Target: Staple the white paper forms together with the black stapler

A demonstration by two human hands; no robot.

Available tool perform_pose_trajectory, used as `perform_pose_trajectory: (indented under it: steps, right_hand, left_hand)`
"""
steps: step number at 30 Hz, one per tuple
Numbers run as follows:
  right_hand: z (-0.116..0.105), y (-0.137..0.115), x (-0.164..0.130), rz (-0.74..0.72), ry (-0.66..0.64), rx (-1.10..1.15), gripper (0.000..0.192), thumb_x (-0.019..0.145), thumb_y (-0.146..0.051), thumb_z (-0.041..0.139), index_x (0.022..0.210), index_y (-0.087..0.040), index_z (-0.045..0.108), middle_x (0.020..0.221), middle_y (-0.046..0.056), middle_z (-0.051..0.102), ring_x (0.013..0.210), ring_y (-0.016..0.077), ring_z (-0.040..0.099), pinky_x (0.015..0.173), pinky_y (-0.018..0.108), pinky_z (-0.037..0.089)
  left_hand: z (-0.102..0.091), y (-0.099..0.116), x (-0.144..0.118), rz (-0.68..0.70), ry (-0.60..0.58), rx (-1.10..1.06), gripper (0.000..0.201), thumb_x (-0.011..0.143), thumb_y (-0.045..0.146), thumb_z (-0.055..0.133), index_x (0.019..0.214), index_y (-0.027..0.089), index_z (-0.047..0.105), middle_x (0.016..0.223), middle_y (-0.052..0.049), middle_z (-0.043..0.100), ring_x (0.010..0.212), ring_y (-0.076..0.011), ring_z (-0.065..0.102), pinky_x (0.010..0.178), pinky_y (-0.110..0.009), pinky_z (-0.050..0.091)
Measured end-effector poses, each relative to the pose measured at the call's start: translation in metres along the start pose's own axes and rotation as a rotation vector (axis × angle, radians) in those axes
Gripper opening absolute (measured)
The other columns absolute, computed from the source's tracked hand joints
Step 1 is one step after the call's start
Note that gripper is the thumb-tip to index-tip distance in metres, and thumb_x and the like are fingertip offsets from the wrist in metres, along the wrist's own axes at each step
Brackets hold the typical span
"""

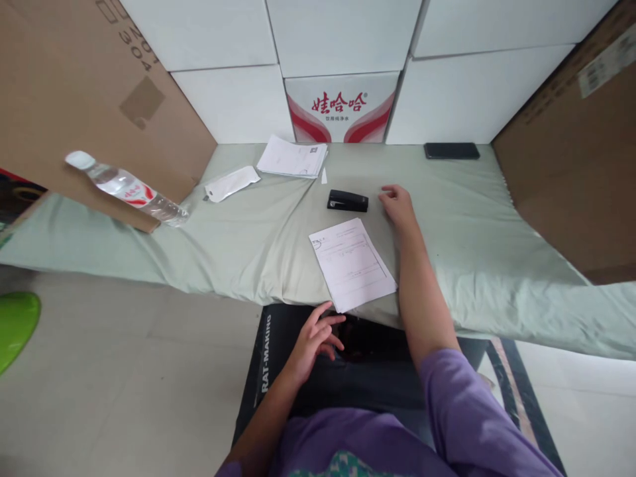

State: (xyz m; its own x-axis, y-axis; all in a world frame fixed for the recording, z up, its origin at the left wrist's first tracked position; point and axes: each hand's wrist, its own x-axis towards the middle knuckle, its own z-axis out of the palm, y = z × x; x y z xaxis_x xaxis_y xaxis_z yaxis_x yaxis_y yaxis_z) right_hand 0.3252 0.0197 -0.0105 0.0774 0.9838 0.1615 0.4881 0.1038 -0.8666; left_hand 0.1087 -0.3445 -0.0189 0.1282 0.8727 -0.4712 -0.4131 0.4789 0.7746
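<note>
My left hand [318, 336] is at the cloth's front edge, fingers spread and holding nothing. Its fingertips are close to the lower corner of a few stacked printed sheets [352, 265], which lie at a slant. My right hand [399, 207] rests on the cloth to the right of a black stapler [348, 201], with a small gap between them. Its fingers are loosely bent, with a little space between the fingertips and nothing visible in them. The stapler lies just beyond the sheets.
Farther back lie a paper stack [292, 158], a white packet [232, 183], a small white slip [324, 176] and a black phone [452, 151]. A water bottle [130, 189] leans at the left. White boxes [342, 109] and cardboard [571, 152] enclose the cloth-covered surface [238, 252].
</note>
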Motion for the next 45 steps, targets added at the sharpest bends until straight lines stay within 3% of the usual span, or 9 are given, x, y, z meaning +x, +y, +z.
perform_pose_trajectory:
  steps: [5,9,13,18,22,28,35,40,45]
  right_hand:
    - [0.0,-0.001,-0.001,0.007,-0.004,-0.011,0.035,0.079,-0.031,0.059,0.11,-0.016,0.067,0.088,0.007,0.064,0.076,0.0194,0.058,0.08,0.037,0.049]
    - [0.003,-0.001,-0.003,-0.015,-0.007,-0.052,0.035,0.079,-0.032,0.058,0.11,-0.018,0.067,0.091,0.007,0.066,0.079,0.0202,0.059,0.083,0.038,0.049]
    - [0.01,-0.005,-0.009,-0.036,0.013,-0.113,0.034,0.079,-0.032,0.057,0.109,-0.019,0.067,0.093,0.008,0.068,0.079,0.0211,0.059,0.082,0.038,0.048]
    - [0.014,-0.01,-0.016,-0.035,0.017,-0.199,0.034,0.08,-0.035,0.056,0.11,-0.022,0.068,0.095,0.008,0.069,0.079,0.0219,0.059,0.079,0.038,0.047]
    - [0.014,-0.012,-0.017,-0.027,0.008,-0.224,0.035,0.081,-0.035,0.055,0.111,-0.022,0.068,0.098,0.008,0.07,0.08,0.0223,0.059,0.077,0.037,0.046]
    - [0.012,-0.016,-0.019,-0.032,-0.031,-0.216,0.034,0.081,-0.035,0.056,0.11,-0.021,0.069,0.096,0.007,0.069,0.078,0.0214,0.058,0.08,0.038,0.047]
    - [0.005,-0.021,-0.017,-0.04,-0.012,-0.112,0.022,0.08,-0.033,0.056,0.096,-0.021,0.065,0.09,0.007,0.067,0.08,0.0213,0.059,0.085,0.039,0.049]
    - [-0.001,-0.028,-0.018,0.061,-0.05,-0.048,0.011,0.082,-0.03,0.053,0.074,-0.022,0.056,0.074,0.005,0.063,0.074,0.0199,0.058,0.075,0.035,0.05]
    - [-0.001,-0.033,-0.024,0.105,-0.092,-0.023,0.014,0.083,-0.032,0.053,0.072,-0.022,0.054,0.068,0.002,0.063,0.053,0.0143,0.052,0.062,0.033,0.048]
  left_hand:
    - [0.017,0.012,-0.001,-0.019,0.043,-0.021,0.104,0.081,0.042,0.078,0.165,0.024,0.019,0.146,-0.026,0.055,0.083,-0.0236,0.076,0.052,-0.024,0.054]
    - [0.027,0.019,-0.003,-0.052,0.04,-0.089,0.108,0.082,0.037,0.078,0.166,0.025,0.012,0.15,-0.026,0.051,0.091,-0.0254,0.076,0.055,-0.026,0.058]
    - [0.031,0.026,-0.001,-0.029,0.084,-0.15,0.096,0.082,0.031,0.078,0.163,0.021,0.028,0.142,-0.021,0.057,0.091,-0.022,0.075,0.061,-0.026,0.061]
    - [0.037,0.034,0.006,-0.005,0.103,-0.201,0.065,0.083,0.03,0.077,0.142,0.015,0.055,0.132,-0.016,0.062,0.088,-0.0186,0.075,0.059,-0.021,0.06]
    - [0.045,0.043,0.019,-0.058,0.125,-0.167,0.055,0.082,0.035,0.078,0.128,0.015,0.056,0.123,-0.013,0.065,0.075,-0.0186,0.077,0.045,-0.02,0.055]
    - [0.053,0.059,0.044,-0.106,0.114,-0.035,0.048,0.08,0.038,0.076,0.118,0.017,0.055,0.093,-0.003,0.066,0.044,-0.0084,0.062,0.033,-0.017,0.04]
    - [0.043,0.072,0.043,-0.032,0.039,-0.008,0.062,0.076,0.036,0.077,0.131,0.018,0.054,0.073,0.005,0.063,0.036,-0.0061,0.05,0.033,-0.019,0.034]
    - [0.023,0.083,0.044,-0.047,0.06,-0.073,0.032,0.073,0.03,0.066,0.1,0.018,0.057,0.062,0.004,0.062,0.031,0.0009,0.025,0.035,-0.015,0.017]
    - [0.011,0.091,0.047,-0.05,0.022,-0.031,0.021,0.071,0.028,0.062,0.087,0.019,0.052,0.056,0.002,0.062,0.032,-0.0002,0.023,0.036,-0.015,0.018]
